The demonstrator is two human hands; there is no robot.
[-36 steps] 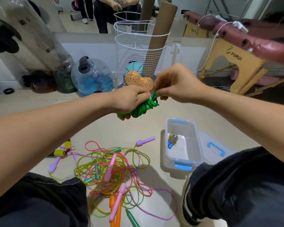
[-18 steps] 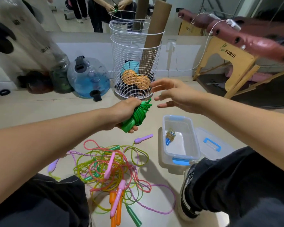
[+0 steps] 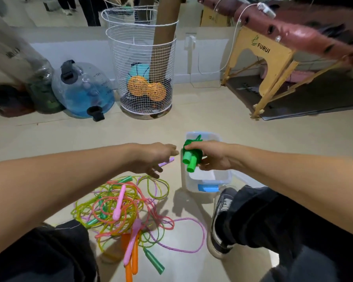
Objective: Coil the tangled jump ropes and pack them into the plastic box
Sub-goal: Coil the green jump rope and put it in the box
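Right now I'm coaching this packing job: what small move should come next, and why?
Probably lower the right hand and release the coiled green rope into the plastic box: the bundle already hangs over the open box, and the left hand is free above the tangled ropes.

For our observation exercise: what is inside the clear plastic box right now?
A bare pale floor shows at the near end of the plastic box. The right hand, holding the coiled green rope above it, covers the rest.
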